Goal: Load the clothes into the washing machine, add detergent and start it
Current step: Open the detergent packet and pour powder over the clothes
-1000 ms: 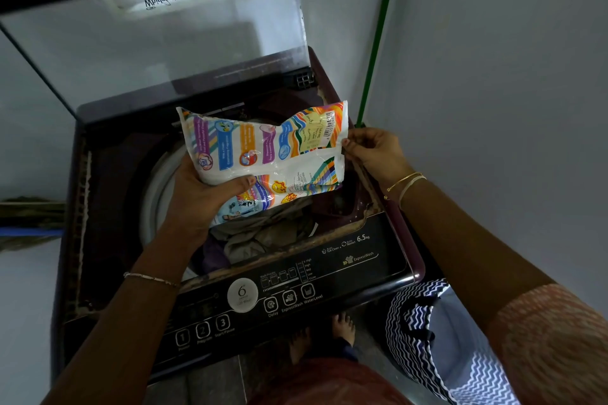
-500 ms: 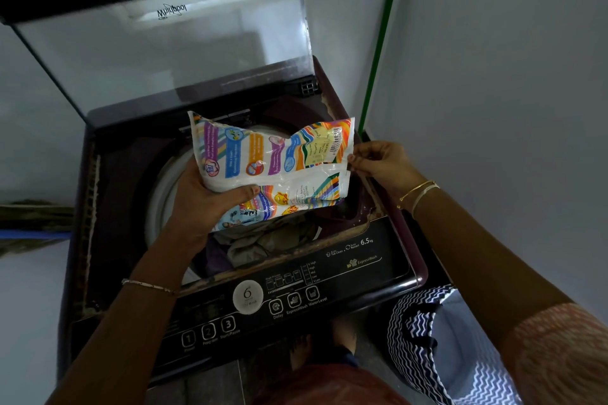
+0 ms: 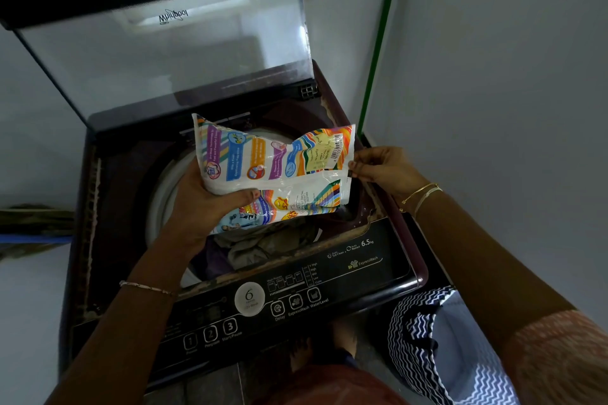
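Hovering above the open washing machine, toward its right edge, the detergent packet looks soft, slack and probably slippery, so the left hand grips its filled belly while the right hand pinches its sealed end.

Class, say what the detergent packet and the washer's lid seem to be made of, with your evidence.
The detergent packet looks like thin glossy plastic film; it creases and glints. The lid: clear glass or hard plastic, unclear which; its logo shows reversed through it.
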`<state>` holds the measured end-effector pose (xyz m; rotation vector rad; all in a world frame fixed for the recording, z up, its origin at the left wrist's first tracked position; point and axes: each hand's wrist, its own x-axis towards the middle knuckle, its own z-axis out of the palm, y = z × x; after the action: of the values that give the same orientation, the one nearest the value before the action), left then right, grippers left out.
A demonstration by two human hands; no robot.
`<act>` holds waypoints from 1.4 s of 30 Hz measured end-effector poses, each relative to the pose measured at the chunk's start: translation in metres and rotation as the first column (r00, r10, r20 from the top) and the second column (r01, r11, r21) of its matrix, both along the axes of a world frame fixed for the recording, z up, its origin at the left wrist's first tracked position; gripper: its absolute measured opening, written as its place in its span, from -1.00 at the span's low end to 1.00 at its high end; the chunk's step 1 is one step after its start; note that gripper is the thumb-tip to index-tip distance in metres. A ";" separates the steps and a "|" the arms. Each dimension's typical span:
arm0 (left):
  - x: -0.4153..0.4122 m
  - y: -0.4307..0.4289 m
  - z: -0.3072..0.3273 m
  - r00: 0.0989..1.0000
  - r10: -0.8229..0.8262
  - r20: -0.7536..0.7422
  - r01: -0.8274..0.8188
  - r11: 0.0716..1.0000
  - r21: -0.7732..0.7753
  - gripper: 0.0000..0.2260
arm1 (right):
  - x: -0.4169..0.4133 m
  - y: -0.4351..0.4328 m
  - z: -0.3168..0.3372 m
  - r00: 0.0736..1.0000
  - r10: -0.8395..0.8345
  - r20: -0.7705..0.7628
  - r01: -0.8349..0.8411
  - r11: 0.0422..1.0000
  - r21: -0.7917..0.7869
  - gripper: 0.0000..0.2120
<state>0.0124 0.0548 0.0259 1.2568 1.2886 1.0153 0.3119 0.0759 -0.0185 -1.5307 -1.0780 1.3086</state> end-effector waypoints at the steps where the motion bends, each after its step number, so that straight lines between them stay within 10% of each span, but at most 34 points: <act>1: 0.001 0.000 0.000 1.000 0.000 0.000 0.000 1.000 0.000 -0.53 | 0.000 0.001 0.000 1.000 0.003 0.003 -0.003 1.000 -0.003 -0.78; 42: -0.001 0.020 -0.001 0.998 -0.025 0.053 0.026 1.000 -0.013 -0.46 | 0.004 0.020 0.008 1.000 0.018 0.022 -0.016 0.998 -0.061 -0.78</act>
<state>0.0114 0.0747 0.0250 1.2255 1.2344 1.0138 0.3160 0.0959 -0.0103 -1.5882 -1.0762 1.3501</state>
